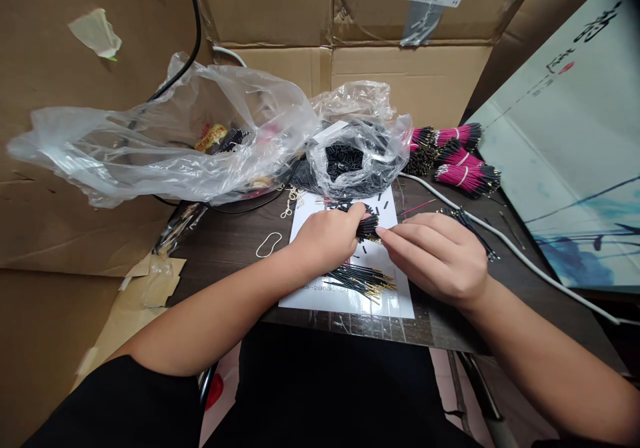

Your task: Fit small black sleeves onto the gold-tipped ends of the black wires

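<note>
A cardboard box wall (75, 168) fills the left side, with a black cable (194, 28) running down behind a crumpled clear plastic bag (150, 148) at the back left of the dark wooden table (225, 255). A rubber band (269, 245) lies on the table, just left of a white printed paper sheet (400, 305). The left hand (325, 238) is clenched around a bundle of black wires (367, 228), which sits over the upper part of the sheet with its ends sticking out to the right. The right hand (433, 261) is beside it, with the fingertips (385, 236) reaching to the bundle's right end and touching it or just about; whether they are gripping can't be told. Below the hands, a loose batch of black wires with gold pin ends (360, 283) lies on the sheet near its bottom edge. Short black pieces (385, 206) are scattered near the top edge. A second plastic bag (350, 168) full of black wires sits at the table's back edge. To the right are thin black wires (467, 231), bundled pink wires (457, 161) at the back right corner, a white cable (505, 248), and a leaning ink-painted board (565, 168).
</note>
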`<state>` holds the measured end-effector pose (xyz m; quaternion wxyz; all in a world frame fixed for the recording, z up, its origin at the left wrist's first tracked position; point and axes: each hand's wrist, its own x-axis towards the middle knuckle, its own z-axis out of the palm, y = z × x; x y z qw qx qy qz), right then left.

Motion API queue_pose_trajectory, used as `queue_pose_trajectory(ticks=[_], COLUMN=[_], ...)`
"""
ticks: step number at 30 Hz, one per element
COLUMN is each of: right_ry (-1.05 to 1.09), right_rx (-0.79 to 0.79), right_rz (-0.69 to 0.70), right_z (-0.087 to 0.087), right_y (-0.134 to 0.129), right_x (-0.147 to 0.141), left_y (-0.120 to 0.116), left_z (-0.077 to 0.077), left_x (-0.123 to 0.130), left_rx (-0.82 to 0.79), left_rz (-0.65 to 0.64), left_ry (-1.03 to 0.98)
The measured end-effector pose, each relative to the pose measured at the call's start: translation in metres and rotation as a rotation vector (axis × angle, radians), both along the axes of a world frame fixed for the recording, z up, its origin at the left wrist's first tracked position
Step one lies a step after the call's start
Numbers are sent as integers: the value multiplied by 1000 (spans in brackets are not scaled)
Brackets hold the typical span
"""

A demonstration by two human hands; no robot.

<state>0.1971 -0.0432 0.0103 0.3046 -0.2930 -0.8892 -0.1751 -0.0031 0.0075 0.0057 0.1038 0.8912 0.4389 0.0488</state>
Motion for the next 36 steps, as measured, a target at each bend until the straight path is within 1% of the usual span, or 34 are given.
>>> queue_pose_trajectory(ticks=[3,7,11,15,17,18,22,23,25,30,36], right_ry=[70,139,183,261,303,318,343,346,348,346,322], right_rx=[-18,1,-3,-75,-98,-99,-90,-91,-96,-102,-80], right_rz=[-6,-36,-47,-12,9,15,28,30,32,23,-26], right_z=[-3,-7,-9,-12,-13,-14,-16,-17,-17,-16,-14], right_y=[-1,-2,-2,0,1,1,2,1,0,-2,-2], right_x=[-4,-10,-15,-17,-17,-17,-17,-16,-16,-15,-16], left_y=[-1,-3,-4,-7,-9,-10,-13,-13,-13,-14,-14], left_z=[0,-1,-3,1,6,8,9,8,7,6,3], left_x=[-1,-2,1,4,3,2,-2,-2,-3,-3,-2], left_rx=[-56,-186,-345,-537,-692,-798,-1295,-1385,-1503,-1622,-1653], left_rz=[-5,-19,-96,-181,-207,-214,-198,-192,-195,-193,-204], left_ry=[-78,-290,-516,-656,-672,-673,-711,-721,-727,-715,-745])
